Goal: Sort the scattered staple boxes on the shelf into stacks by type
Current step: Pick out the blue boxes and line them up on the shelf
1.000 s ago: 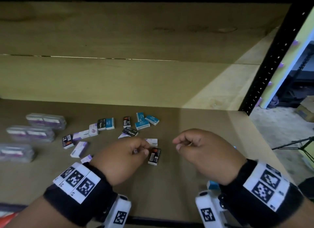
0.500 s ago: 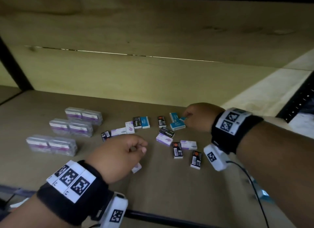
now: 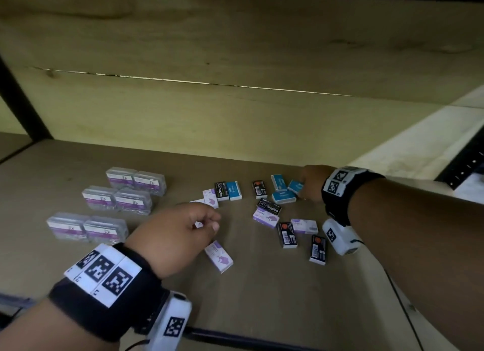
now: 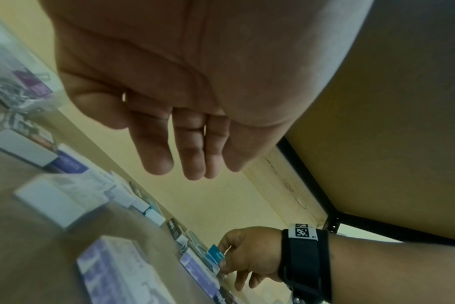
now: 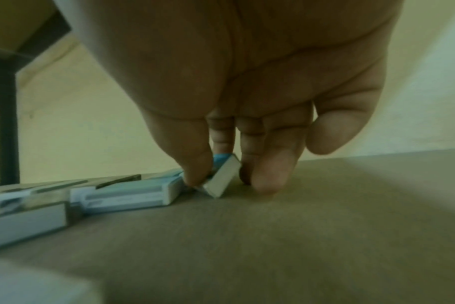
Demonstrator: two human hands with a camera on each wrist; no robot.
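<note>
Blue staple box tilted within right hand grip; thumb on top

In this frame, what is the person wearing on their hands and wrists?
Both hands are bare: left hand, right hand. Each wrist carries a wide black strap topped with white tiles printed with black square fiducial codes. A white camera housing bearing another code hangs under each wrist, with a thin black cable trailing away.

Four blue boxes — (five black boxes)
</note>
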